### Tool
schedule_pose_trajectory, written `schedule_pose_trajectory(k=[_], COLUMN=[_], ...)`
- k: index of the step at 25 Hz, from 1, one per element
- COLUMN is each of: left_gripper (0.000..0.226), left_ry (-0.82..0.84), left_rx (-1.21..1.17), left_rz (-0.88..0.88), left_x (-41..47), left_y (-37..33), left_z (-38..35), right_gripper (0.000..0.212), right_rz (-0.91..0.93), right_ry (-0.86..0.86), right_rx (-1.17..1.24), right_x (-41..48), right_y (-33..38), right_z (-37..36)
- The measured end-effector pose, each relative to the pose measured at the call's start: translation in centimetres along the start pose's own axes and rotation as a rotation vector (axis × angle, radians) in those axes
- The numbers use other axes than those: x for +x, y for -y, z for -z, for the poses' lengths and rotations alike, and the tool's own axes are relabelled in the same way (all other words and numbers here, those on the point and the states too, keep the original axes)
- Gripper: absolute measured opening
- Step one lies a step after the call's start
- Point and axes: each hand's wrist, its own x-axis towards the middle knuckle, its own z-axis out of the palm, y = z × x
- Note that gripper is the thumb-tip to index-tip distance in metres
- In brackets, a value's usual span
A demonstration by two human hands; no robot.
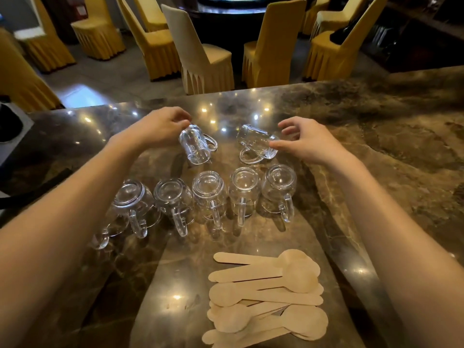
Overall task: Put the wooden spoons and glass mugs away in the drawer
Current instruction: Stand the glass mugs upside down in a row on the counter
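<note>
Several glass mugs (209, 194) stand upside down in a row on the marble counter (376, 172), handles toward me. Behind the row, my left hand (160, 126) pinches the base of a tilted glass mug (194, 145). Another glass mug (258, 143) lies tilted on its side with its handle on the counter. My right hand (308, 139) is beside it with the thumb touching its rim and the fingers spread just off the glass. A pile of flat wooden spoons (266, 297) lies near the front edge. No drawer is in view.
Yellow-covered chairs (200, 59) stand beyond the counter's far edge, around a dark round table (226, 11). A black object (10, 124) sits at the counter's left end. Dark shelving (414, 33) runs along the right.
</note>
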Motion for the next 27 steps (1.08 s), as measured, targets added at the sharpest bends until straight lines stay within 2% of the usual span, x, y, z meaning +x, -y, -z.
schedule_pose_trajectory(k=[4, 11, 16, 19, 22, 27], left_gripper=[0.047, 0.051, 0.053, 0.05, 0.057, 0.065], left_ry=[0.074, 0.166, 0.226, 0.246, 0.273, 0.328], left_rx=[-0.068, -0.354, -0.322, -0.338, -0.346, -0.328], left_rz=[0.163, 0.311, 0.362, 0.365, 0.344, 0.197], left_x=[1.5, 3.8, 5.2, 5.6, 5.4, 4.6], left_y=[1.6, 2.8, 3.0, 3.0, 3.3, 2.5], left_z=[-1.3, -2.2, -2.0, -1.9, -1.6, -0.5], right_gripper=[0.077, 0.076, 0.075, 0.073, 0.072, 0.072], right_rz=[-0.062, -0.014, -0.003, 0.012, 0.01, 0.001], right_ry=[0.075, 0.047, 0.016, 0.007, 0.011, 0.02], right_rx=[-0.068, -0.032, 0.005, 0.003, 0.001, 0.0], right_x=[1.4, 2.0, 1.8, 1.7, 1.6, 1.3], right_y=[-1.4, -1.7, -1.9, -1.9, -1.8, -1.5], right_z=[-2.0, -3.6, -4.0, -4.0, -3.8, -3.5])
